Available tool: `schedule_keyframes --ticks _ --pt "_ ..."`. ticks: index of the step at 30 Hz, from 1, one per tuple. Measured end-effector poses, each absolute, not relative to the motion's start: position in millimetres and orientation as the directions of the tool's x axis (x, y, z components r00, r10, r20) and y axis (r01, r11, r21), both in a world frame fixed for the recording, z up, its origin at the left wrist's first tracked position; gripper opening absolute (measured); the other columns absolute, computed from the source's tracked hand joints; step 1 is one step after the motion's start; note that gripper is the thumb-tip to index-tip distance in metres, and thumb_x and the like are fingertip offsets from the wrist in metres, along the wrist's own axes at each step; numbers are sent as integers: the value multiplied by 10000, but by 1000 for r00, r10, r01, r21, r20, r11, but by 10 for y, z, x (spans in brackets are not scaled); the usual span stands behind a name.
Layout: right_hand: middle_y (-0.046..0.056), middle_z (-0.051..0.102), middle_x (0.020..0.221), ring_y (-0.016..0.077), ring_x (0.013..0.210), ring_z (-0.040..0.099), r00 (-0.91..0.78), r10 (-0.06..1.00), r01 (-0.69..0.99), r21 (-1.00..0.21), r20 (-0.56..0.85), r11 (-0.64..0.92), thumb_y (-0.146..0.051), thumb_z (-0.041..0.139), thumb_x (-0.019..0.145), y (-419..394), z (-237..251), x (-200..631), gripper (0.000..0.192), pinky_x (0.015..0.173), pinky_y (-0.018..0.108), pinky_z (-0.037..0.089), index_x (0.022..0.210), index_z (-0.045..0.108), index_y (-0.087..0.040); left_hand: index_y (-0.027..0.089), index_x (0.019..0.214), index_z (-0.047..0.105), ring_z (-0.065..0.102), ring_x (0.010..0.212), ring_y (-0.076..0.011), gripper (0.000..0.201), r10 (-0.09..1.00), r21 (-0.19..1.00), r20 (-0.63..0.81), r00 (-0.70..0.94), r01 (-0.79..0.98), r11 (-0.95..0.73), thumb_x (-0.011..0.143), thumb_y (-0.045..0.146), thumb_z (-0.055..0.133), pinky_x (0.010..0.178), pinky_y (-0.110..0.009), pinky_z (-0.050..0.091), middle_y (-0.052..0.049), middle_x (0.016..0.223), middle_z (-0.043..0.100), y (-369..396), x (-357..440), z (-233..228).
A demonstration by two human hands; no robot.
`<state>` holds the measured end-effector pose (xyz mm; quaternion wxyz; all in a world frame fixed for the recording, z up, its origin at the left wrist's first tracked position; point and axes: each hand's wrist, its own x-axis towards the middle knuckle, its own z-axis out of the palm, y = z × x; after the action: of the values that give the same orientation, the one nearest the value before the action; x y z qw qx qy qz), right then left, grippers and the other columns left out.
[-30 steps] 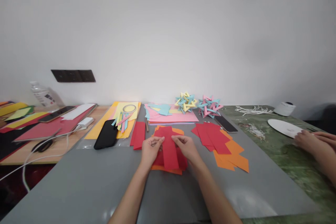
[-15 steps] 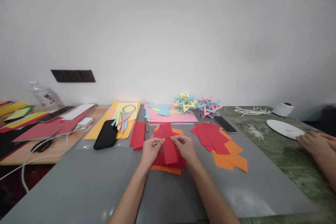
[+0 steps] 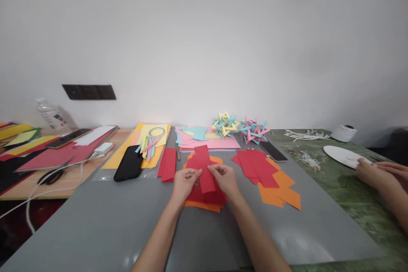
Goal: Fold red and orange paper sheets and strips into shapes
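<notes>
My left hand [image 3: 183, 182] and my right hand [image 3: 225, 177] both pinch one red paper strip [image 3: 205, 167] by its long edges, holding it a little above a pile of red and orange paper [image 3: 204, 199] on the grey mat [image 3: 111, 221]. The strip points away from me. More red and orange pieces [image 3: 266, 174] lie spread to the right of my hands. A single red strip [image 3: 168, 163] lies to the left.
A black phone [image 3: 128, 162], yellow sheets with a tape ring [image 3: 156, 131], pink and blue paper [image 3: 204, 138], two woven paper stars [image 3: 242, 127] and another phone [image 3: 273, 150] sit behind. Scissors [image 3: 51, 175] and cables lie left. Another person's hands [image 3: 379, 172] touch a white plate [image 3: 342, 154] at right.
The red strip in my hands has slid away from me, its far end now reaching the pink paper. The other person's hands shifted slightly by the plate.
</notes>
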<state>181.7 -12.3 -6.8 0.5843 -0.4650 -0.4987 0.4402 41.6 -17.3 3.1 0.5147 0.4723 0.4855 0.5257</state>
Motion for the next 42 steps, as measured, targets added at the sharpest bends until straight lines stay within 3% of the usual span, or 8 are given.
schedule_keyframes --ticks 5,12,18,31,38,42 --pt "36 662 630 156 568 577 -10 991 -33 -991 131 131 -453 596 619 -133 -78 1807 318 543 261 442 645 664 -143 121 579 642 534 395 -116 266 992 996 24 -125 -85 -35 501 368 704 431 -217 448 -20 460 609 -159 382 71" --pt "31 644 585 148 538 556 142 969 -15 -979 201 205 -404 603 630 -131 -74 1801 266 534 254 431 606 647 -142 127 601 645 536 409 -123 254 999 995 -30 -21 -99 28 513 358 701 437 -225 462 -20 455 600 -189 433 24" --pt "30 648 608 150 559 561 54 985 -4 -986 165 165 -441 582 634 -130 -73 1808 309 532 249 425 627 656 -142 130 561 634 508 402 -109 252 996 995 52 -70 -84 -58 514 371 691 444 -222 447 1 457 578 -169 423 29" --pt "3 582 495 110 407 500 -20 991 -49 -990 132 131 -433 602 615 -158 -32 1798 291 457 248 418 616 620 -143 129 576 633 490 397 -93 216 981 991 109 -160 -54 -119 572 342 667 432 -190 405 18 418 548 -179 397 97" --pt "-12 540 464 103 409 467 111 978 -3 -984 175 177 -399 589 643 -162 -19 1790 257 429 228 382 619 607 -145 124 630 635 580 444 -136 265 997 990 -57 -60 -135 49 516 354 704 460 -218 457 -18 492 624 -170 436 19" --pt "-21 519 447 102 409 458 107 974 -4 -980 198 200 -421 580 647 -151 -38 1793 275 430 225 376 613 602 -149 120 597 622 586 433 -135 263 999 991 -39 -16 -126 37 493 342 719 451 -203 450 -30 474 627 -165 440 0"
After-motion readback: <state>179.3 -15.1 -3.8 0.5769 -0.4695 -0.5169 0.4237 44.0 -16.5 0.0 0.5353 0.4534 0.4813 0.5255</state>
